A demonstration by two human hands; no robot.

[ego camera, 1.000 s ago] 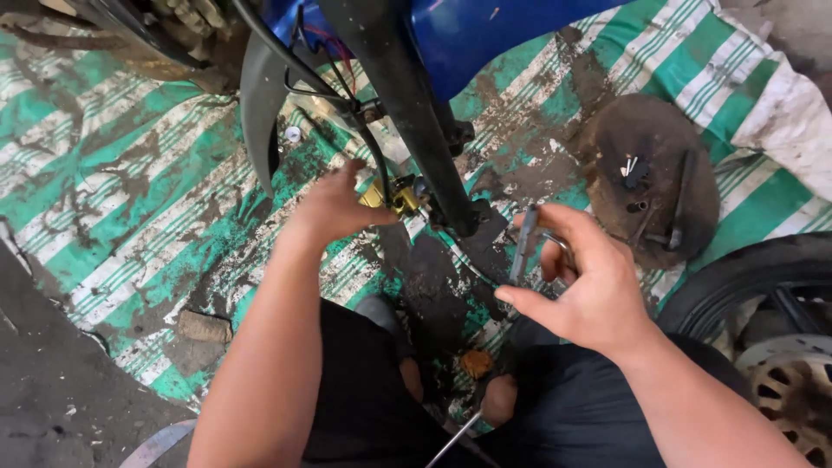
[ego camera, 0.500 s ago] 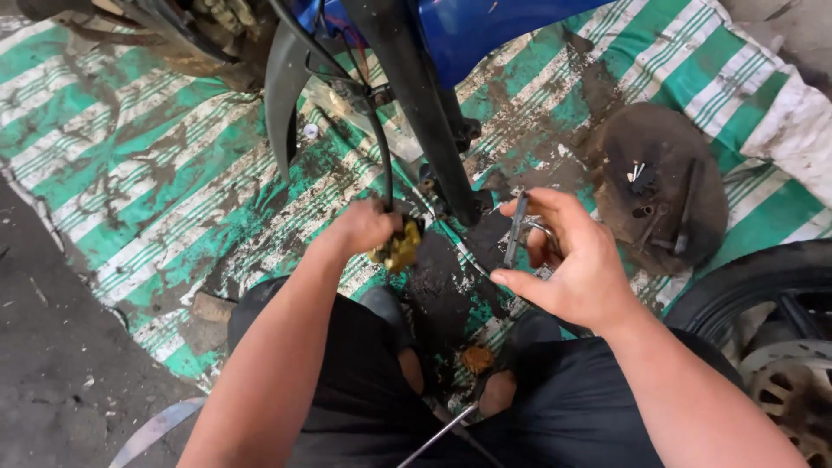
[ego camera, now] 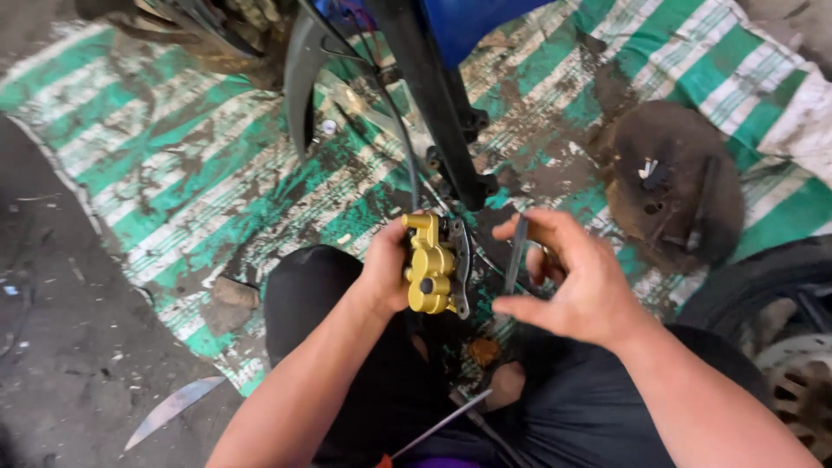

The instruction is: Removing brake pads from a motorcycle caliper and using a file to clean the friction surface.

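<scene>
Two hands are busy here, and both are down in front of the knees, just near of the black fork leg [ego camera: 438, 121] of the bike. The left hand [ego camera: 386, 269] is wrapped around a gold brake caliper [ego camera: 431, 264], fingers closed on its left side, holding it upright and off the ground with its dark bracket facing right. A thin black hose or cable [ego camera: 407, 156] runs from up by the fork down to the top of the caliper, so it looks tethered to the bike. The right hand [ego camera: 576, 277] is just to the right of the caliper, thumb and fingertips pinching a slim dark tool [ego camera: 516, 251], maybe a flat wrench or a key; the view's too murky to call it. The other fingers are loosely spread. Everything sits over a grimy green-and-white striped mat [ego camera: 173, 173], with a dirty brown rag [ego camera: 685, 173] holding small bits off to the far right and a wheel [ego camera: 780, 347] at the near right edge. My read: this is the caliper-in-hand stage, with the tool being lined up on it. Next move would call for a steady left grip and turning the tool tip into whichever bolt or pin it fits, without tugging that hose.
</scene>
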